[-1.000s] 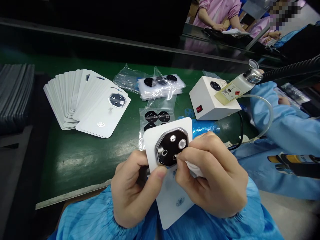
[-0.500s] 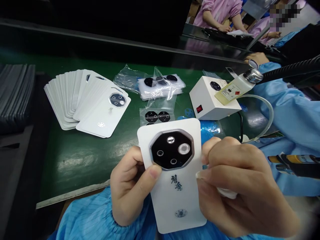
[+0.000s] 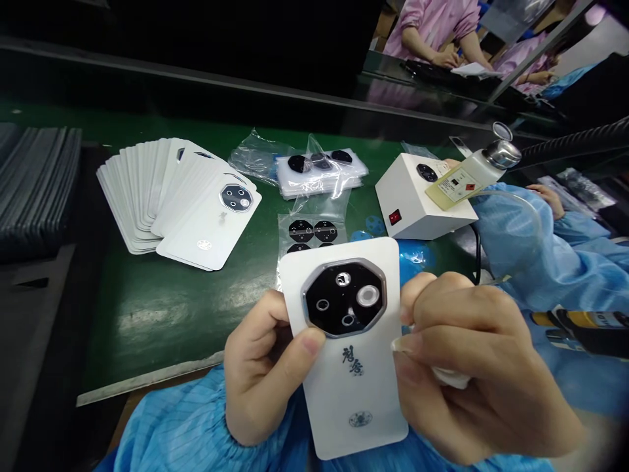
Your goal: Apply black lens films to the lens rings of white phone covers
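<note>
A white phone back cover (image 3: 339,387) is held up in front of me, its face toward the camera. It carries a black octagonal camera lens plate (image 3: 327,292) in a silver frame, dark lettering and a round emblem lower down. My left hand (image 3: 270,367) grips its left side, thumb on the front just below the lens plate and fingers behind. My right hand (image 3: 472,360) is closed at the cover's right edge, with a crumpled white wad (image 3: 451,377) partly showing between its fingers. Whether the right fingertips touch the cover is hard to tell.
Fanned white back covers (image 3: 196,210) lie at left, beside a dark rack (image 3: 39,190). Behind my hands are bagged black lens plates (image 3: 314,231) and a stack of clear sheets (image 3: 319,180). A white box (image 3: 417,203) bears a pump bottle (image 3: 466,177). A co-worker's blue sleeve (image 3: 515,236) is at right.
The whole view has shifted slightly, and both hands keep their grip. The co-worker's arm at right has drawn back from the far edge of the bench.
</note>
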Demonstrator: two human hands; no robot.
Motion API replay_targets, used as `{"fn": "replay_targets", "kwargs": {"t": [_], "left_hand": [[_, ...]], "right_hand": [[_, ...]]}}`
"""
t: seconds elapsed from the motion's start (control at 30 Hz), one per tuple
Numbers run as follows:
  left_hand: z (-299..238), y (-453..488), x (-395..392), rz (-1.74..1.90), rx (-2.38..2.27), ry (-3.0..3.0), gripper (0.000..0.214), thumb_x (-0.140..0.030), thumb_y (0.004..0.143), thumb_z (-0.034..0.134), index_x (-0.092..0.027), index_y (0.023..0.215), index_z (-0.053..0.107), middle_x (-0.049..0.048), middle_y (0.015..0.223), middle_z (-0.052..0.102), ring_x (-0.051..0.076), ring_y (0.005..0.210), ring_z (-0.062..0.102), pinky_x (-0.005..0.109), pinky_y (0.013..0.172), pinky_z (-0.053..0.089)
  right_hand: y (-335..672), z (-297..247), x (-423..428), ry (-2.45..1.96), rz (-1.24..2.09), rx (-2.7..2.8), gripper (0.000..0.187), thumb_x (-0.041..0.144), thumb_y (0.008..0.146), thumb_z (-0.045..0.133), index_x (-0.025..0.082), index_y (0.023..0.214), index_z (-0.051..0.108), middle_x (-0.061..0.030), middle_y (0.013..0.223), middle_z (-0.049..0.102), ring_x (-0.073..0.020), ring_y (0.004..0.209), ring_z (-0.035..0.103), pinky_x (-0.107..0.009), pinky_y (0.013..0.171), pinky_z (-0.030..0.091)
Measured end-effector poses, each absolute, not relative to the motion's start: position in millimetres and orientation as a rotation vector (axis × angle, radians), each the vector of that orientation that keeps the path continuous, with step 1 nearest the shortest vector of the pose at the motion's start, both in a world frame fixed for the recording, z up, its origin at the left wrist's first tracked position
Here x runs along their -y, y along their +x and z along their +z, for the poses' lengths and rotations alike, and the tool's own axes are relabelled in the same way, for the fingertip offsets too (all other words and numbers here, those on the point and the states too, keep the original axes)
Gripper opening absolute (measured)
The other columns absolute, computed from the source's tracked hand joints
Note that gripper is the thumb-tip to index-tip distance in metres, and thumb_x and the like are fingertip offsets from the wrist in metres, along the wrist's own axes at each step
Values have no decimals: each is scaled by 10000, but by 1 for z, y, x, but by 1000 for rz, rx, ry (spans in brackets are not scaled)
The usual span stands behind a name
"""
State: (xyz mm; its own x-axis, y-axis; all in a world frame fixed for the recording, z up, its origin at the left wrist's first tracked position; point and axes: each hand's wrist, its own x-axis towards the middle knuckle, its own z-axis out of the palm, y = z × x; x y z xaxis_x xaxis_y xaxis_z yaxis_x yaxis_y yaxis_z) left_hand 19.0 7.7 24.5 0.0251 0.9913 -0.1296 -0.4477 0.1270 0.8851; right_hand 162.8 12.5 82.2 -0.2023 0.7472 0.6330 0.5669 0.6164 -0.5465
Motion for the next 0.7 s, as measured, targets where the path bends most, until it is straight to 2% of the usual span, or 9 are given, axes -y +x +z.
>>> {"fn": "replay_targets", "kwargs": {"t": [0.23, 0.43, 0.53, 0.7], "left_hand": [[16, 17, -9, 1409, -807, 936, 31, -252, 778, 639, -255, 750, 627, -31, 578, 576, 103, 468, 460, 206, 413, 353], [17, 17, -9, 1421, -828, 969, 48, -269, 775, 649, -255, 732, 632, -25, 601, 597, 117, 500, 484, 213, 436, 378], [17, 18, -9, 1392, -901, 891, 131, -305, 750, 679, -221, 669, 620, -27, 553, 571, 102, 478, 465, 206, 444, 385], [4, -4, -20, 1372, -1118, 699, 159, -309, 641, 724, -198, 682, 618, -15, 595, 644, 146, 482, 566, 226, 406, 459]], "right_hand": [[171, 81, -18, -960, 231, 1976, 213, 12, 703, 566, 209, 779, 536, -4, 628, 490, -123, 533, 496, -322, 447, 478], [162, 77, -16, -953, 212, 1864, 212, 4, 691, 552, 203, 761, 550, -5, 611, 479, -122, 518, 476, -320, 426, 449], [159, 74, -15, -999, 219, 1802, 204, 17, 720, 535, 215, 767, 554, -2, 620, 467, -124, 523, 459, -323, 439, 443], [173, 47, -26, -952, 284, 1771, 186, 18, 724, 536, 187, 798, 559, 1, 696, 489, -121, 610, 485, -300, 527, 448]]}}
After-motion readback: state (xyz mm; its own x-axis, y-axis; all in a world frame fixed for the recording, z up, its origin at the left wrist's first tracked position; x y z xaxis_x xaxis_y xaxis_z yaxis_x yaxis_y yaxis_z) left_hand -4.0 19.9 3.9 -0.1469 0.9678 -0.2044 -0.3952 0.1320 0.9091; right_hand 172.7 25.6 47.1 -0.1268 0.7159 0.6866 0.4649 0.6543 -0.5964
